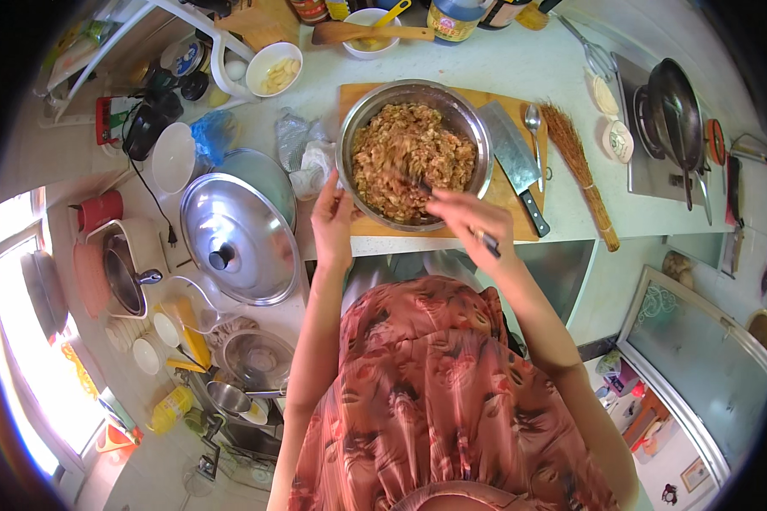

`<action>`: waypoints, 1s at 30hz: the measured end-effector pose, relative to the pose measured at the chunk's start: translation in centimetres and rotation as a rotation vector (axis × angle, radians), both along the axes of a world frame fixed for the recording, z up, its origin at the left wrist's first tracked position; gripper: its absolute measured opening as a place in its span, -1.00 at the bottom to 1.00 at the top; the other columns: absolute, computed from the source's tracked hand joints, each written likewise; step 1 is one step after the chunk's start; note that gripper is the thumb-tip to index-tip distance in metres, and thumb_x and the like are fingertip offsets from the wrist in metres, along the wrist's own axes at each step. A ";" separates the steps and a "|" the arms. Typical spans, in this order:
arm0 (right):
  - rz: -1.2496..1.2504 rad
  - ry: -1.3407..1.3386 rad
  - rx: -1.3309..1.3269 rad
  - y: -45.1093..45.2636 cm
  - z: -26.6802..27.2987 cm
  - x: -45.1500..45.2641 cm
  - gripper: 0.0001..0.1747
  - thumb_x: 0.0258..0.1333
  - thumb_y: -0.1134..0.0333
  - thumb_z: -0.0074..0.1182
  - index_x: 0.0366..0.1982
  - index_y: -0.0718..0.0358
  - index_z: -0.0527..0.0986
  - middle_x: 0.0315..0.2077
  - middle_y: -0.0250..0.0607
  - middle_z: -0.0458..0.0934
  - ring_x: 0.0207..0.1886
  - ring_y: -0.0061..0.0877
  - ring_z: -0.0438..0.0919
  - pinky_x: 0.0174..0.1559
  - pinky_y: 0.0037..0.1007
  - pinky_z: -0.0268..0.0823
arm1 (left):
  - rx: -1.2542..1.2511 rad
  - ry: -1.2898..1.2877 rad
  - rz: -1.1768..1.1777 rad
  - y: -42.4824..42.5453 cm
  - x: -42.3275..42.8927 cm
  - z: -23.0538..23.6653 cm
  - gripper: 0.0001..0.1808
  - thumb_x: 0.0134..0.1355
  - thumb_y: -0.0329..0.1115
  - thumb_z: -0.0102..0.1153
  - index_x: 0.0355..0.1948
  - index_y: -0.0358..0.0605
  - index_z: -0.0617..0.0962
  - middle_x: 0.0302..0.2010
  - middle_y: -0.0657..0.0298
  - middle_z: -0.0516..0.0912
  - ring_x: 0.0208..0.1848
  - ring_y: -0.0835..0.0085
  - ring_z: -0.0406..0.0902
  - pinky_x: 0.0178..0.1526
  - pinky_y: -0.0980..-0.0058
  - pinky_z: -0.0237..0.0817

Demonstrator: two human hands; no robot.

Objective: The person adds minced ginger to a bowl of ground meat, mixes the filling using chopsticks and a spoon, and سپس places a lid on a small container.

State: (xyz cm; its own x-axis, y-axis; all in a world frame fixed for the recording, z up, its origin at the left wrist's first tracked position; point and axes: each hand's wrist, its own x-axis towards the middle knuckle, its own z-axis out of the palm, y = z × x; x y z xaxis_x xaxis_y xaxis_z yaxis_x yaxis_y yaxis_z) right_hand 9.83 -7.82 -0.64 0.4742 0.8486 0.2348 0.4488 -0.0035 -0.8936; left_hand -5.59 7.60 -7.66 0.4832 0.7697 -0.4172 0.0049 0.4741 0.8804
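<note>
A stainless steel bowl point(344, 140) stands on the wooden cutting board point(511, 220). It holds a ground mixture point(415, 150) that looks like minced meat with green bits, blurred by motion near its middle. My left hand point(333, 220) grips the bowl's rim at its lower left. In my right hand point(476, 225) is a dark-handled utensil point(489, 244), possibly chopsticks, whose far end goes into the mixture and cannot be made out. Right of the bowl, a cleaver point(514, 150) with a black handle lies on the board beside a metal spoon point(534, 137).
A straw whisk broom point(578, 166) lies right of the board, near the stove with a wok point(674, 115). To the left are a domed metal lid point(240, 236) and crumpled plastic point(300, 144). Behind stand a bowl of garlic cloves point(275, 69) and a wooden spatula point(377, 32) across another bowl.
</note>
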 end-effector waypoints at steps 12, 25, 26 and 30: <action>-0.264 -0.079 -0.100 -3.6 4.3 1.8 -0.77 -0.07 0.64 0.03 -0.29 0.33 0.52 -0.29 -0.14 0.60 -0.26 -0.48 0.58 -0.24 -0.46 0.41 | 0.018 -0.057 -0.025 -3.4 -0.8 0.6 -0.37 0.23 -0.59 -0.17 0.31 -0.16 0.01 -0.28 0.33 0.42 -0.23 0.55 0.44 -0.11 0.44 0.42; -0.313 0.607 0.036 4.7 -2.2 4.5 -0.79 0.16 0.39 -0.01 -0.22 0.34 0.53 -0.26 -0.16 0.57 -0.29 -0.49 0.58 -0.25 -0.54 0.47 | 0.139 0.083 -0.170 2.4 -0.7 0.0 -0.45 0.16 -0.59 -0.09 0.22 -0.25 0.24 -0.47 0.43 0.35 -0.45 0.67 0.30 -0.38 0.68 0.21; -0.225 0.542 -0.020 4.3 -1.5 3.9 -0.80 0.15 0.40 -0.01 -0.22 0.32 0.53 -0.26 -0.17 0.58 -0.28 -0.49 0.58 -0.24 -0.54 0.47 | 0.145 0.079 -0.174 2.5 -0.8 -0.2 -0.45 0.16 -0.59 -0.09 0.22 -0.25 0.25 -0.47 0.43 0.35 -0.45 0.67 0.30 -0.37 0.68 0.22; 0.099 0.168 -0.079 1.0 0.8 3.7 -0.84 0.08 0.49 0.03 -0.27 0.32 0.56 -0.25 -0.15 0.59 -0.23 -0.51 0.57 -0.23 -0.52 0.46 | 0.087 0.041 -0.148 3.1 0.0 0.0 -0.48 0.17 -0.58 -0.09 0.20 -0.25 0.28 -0.47 0.46 0.32 -0.46 0.68 0.28 -0.37 0.68 0.21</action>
